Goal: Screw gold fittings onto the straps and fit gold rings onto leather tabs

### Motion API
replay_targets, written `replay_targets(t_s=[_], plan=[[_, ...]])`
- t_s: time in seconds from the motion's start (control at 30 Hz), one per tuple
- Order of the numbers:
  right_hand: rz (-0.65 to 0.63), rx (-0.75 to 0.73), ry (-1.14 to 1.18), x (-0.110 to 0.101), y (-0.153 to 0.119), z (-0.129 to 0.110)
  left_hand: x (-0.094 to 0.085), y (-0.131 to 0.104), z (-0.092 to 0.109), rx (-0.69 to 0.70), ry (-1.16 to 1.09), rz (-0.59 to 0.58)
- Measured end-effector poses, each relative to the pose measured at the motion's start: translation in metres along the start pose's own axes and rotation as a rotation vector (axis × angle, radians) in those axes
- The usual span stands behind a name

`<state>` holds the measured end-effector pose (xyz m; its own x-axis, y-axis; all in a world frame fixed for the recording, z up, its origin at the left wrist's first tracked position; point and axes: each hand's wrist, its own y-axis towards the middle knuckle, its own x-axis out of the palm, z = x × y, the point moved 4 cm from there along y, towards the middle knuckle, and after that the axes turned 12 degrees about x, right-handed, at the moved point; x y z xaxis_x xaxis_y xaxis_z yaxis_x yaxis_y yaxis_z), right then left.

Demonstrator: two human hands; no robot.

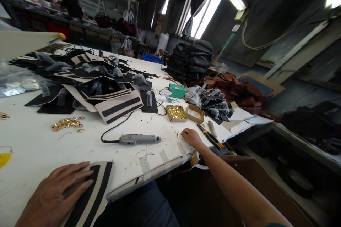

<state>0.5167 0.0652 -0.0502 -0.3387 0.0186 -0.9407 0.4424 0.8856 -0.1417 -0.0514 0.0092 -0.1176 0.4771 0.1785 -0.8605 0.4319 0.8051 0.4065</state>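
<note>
The white table (pixel 87 152) carries a screwdriver (pixel 140 139); left of it lie gold clasps (pixel 68 124), beyond it stacked panels (pixel 119 106), and to its right pliers (pixel 210 137).

No text, label, brand, number or sign can be read. Beyond the green box (pixel 177 91), toward the windows, a small reddish panel (pixel 159 24) is seen upright, its markings too blurred to be made out. On the box itself, no lettering can be distinguished.
</note>
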Motion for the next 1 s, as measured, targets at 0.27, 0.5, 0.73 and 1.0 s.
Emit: replay_targets(t_s=[0.27,0.5,0.73,1.0], plan=[[0.036,0.071,-0.055,0.000,0.006,-0.006,0.014,-0.011,-0.011,0.069,-0.094,-0.053],[-0.021,0.172,0.041,0.000,0.005,-0.005,0.014,-0.010,-0.011,0.049,-0.119,-0.065],[-0.021,0.138,0.082,-0.015,-0.008,0.002,0.012,-0.009,-0.009,0.059,-0.106,-0.068],[-0.053,0.029,0.010,-0.022,-0.037,0.014,0.012,-0.009,-0.011,0.062,-0.093,-0.075]])
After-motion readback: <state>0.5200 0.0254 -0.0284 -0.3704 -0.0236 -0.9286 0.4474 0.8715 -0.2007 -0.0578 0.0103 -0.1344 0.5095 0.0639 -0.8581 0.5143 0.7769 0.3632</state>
